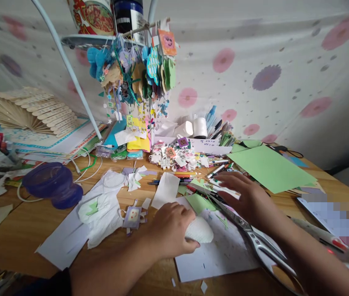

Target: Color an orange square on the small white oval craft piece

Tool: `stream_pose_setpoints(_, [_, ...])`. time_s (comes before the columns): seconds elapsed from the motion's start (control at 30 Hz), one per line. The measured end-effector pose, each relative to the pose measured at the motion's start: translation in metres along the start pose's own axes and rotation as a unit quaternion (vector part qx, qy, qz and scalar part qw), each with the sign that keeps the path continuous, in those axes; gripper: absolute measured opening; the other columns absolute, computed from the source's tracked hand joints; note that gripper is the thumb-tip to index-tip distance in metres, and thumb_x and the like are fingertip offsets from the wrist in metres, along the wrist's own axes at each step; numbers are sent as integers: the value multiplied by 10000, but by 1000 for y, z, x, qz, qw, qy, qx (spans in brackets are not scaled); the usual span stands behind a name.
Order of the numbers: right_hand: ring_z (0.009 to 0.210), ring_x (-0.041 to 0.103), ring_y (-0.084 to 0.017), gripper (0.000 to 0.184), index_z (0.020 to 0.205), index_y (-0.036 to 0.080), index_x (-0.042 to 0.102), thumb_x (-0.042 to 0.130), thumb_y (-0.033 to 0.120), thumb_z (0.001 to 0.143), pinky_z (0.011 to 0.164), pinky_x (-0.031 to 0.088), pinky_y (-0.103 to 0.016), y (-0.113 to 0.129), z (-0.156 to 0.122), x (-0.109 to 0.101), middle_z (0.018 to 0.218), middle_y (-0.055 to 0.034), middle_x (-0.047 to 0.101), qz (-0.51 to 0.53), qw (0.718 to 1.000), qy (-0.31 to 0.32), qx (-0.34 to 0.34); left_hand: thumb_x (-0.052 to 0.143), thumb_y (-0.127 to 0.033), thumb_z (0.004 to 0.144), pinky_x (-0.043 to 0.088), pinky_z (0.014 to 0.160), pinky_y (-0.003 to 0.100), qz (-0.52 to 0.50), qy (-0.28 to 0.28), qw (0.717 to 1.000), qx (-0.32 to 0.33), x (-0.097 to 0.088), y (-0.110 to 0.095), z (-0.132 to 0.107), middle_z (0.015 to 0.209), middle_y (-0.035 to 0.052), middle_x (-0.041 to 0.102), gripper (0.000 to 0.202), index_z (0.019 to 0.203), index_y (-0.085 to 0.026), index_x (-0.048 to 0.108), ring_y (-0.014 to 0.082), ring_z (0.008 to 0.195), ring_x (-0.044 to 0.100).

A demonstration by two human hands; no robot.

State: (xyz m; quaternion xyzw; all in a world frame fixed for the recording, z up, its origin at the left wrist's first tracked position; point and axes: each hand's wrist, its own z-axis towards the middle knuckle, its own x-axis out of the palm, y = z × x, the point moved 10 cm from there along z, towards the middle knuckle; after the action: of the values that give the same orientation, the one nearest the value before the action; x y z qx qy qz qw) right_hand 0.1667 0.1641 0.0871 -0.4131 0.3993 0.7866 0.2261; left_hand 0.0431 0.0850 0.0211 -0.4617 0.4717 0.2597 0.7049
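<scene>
Crowded desk (149, 271), left hand (173, 226) gripping white tissue (202, 230) near paper edge (181, 272), right hand (240, 195) spread

left grip (172, 226) curled, knuckles up; right grip (242, 194) loose, fingers pointing left.

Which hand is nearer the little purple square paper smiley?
Left: the left hand is close beside the purple smiley, gripping a white textured wad. The right hand is farther away, by silver metal scissors.

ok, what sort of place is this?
Looks like a craft desk, possibly at home: large scissors lie on it, a green paper sheet sits toward the back, and colourful handmade-looking ornaments hang above.
</scene>
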Motion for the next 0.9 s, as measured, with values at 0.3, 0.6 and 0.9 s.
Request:
stream_pose_setpoints(0.3, [736, 612, -163, 233, 923, 189, 645, 625, 371, 778, 662, 492, -292, 23, 40, 20, 824, -46, 657, 337, 936, 73, 63, 713, -533, 623, 436, 848, 421, -139, -110, 984, 4, -25, 12, -1, 984, 71, 619, 491, 946, -187, 581, 262, 954, 549])
stream_pose_setpoints(0.6, [625, 599, -124, 218, 750, 165, 626, 649, 381, 736, 598, 483, -260, 94, 26, 97, 687, -23, 642, 715, 676, 154, 94, 682, -281, 733, 472, 880, 320, -613, -167, 772, 16, -36, 45, 9, 1187, 67, 560, 513, 1202, -235, 482, 206, 1084, 549])
stream_pose_setpoints(0.9, [922, 602, -201, 298, 1066, 182, 585, 598, 298, 792, 760, 513, -358, 43, -9, 64, 1083, -115, 595, 262, 958, 113, -24, 559, -313, 803, 469, 638, 264, -332, -143, 926, -107, -26, 60, 4, 814, 9, 644, 326, 1109, -215, 508, 122, 653, 596])
